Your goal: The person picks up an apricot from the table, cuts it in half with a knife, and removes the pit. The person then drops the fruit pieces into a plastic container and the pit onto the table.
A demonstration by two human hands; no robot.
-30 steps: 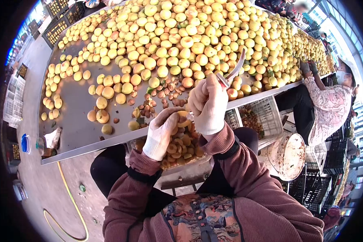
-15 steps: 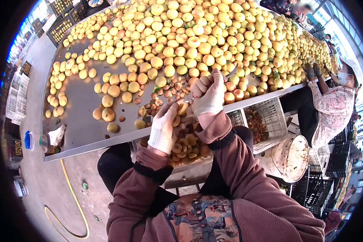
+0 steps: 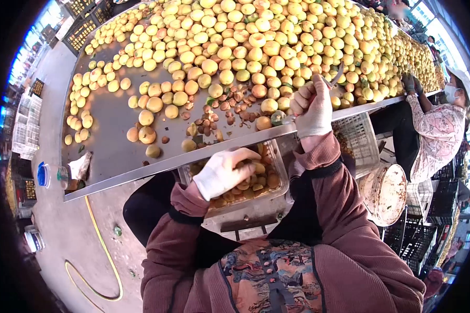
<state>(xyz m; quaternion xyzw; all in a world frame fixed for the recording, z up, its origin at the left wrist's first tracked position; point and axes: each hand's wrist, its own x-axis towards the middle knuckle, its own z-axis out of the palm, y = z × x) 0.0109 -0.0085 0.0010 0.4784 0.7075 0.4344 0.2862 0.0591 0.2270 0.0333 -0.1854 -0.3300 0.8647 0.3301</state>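
My left hand [image 3: 222, 173], in a white glove, is over a clear plastic bin [image 3: 284, 182] below the table edge. Its fingers are spread and nothing shows between them. Apricot halves [image 3: 269, 175] fill the bin beneath it. My right hand [image 3: 316, 110], also gloved, is closed around the handle of a small curved knife [image 3: 338, 76], held above the table's front rim with the blade pointing up and away. Near it, whole yellow apricots [image 3: 297, 39] are heaped on the metal table [image 3: 115, 161]. Brown pits and scraps [image 3: 240, 101] lie between the heap and the rim.
Right of my knees stand a pale crate [image 3: 363, 138] and a stained white bucket [image 3: 391, 195]. A masked co-worker [image 3: 437, 133] sits further along the table. Black crates [image 3: 410, 242] are stacked at lower right. A yellow hose [image 3: 102, 248] lies on the floor at left.
My hands have moved apart. The left has dropped over the bin, and the apricot piece it held is out of its fingers. The right has moved rightward with the knife.
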